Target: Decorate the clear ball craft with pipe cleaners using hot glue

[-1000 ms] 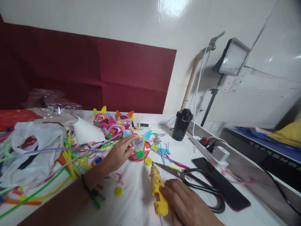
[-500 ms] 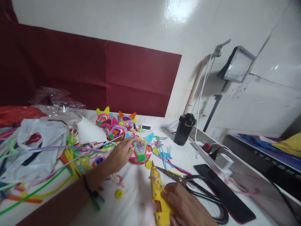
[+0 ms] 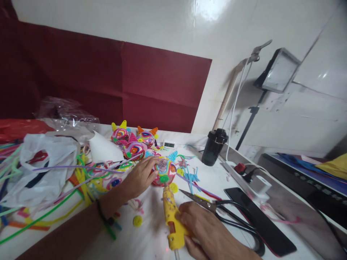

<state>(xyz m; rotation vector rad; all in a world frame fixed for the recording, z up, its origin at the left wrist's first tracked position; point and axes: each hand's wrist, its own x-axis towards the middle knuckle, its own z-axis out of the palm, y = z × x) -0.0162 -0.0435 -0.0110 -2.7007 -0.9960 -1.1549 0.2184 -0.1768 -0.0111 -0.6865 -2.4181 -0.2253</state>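
"Glue gun (image 3: 171, 220), who has it?"

"Right hand (image 3: 208, 228). Fingers wrapped round the yellow handle, closed on it. Trigger finger: can't tell."

"Nozzle?"

"Points away from the person, at the lower edge of the blue-eared pipe-cleaner head (image 3: 164, 170), just under its green nose (image 3: 163, 179). Touching or only near, can't tell from here."

"Left hand (image 3: 141, 180)?"

"On that same head. Fingers bent over its left side, thumb on the near side, no wide gap. Grip force not readable."

"Where's the head?"

"On the table (image 3: 151, 231), mid-view, in front of three similar heads: yellow-eared (image 3: 120, 135), orange-eared (image 3: 146, 137), pink-eared (image 3: 135, 149)."

"Near the nozzle?"

"Yellow disc (image 3: 174, 187) just right of it. Second yellow disc (image 3: 137, 221) lies nearer the person, left of the gun."

"Right side?"

"Scissors (image 3: 210, 205), black handles beside the phone (image 3: 258, 220), tips toward the first disc. Lidded black bottle (image 3: 214, 146) stands upright farther back."

"Left?"

"White plastic bag (image 3: 58, 151), loose pipe cleaners (image 3: 84, 184) around it."
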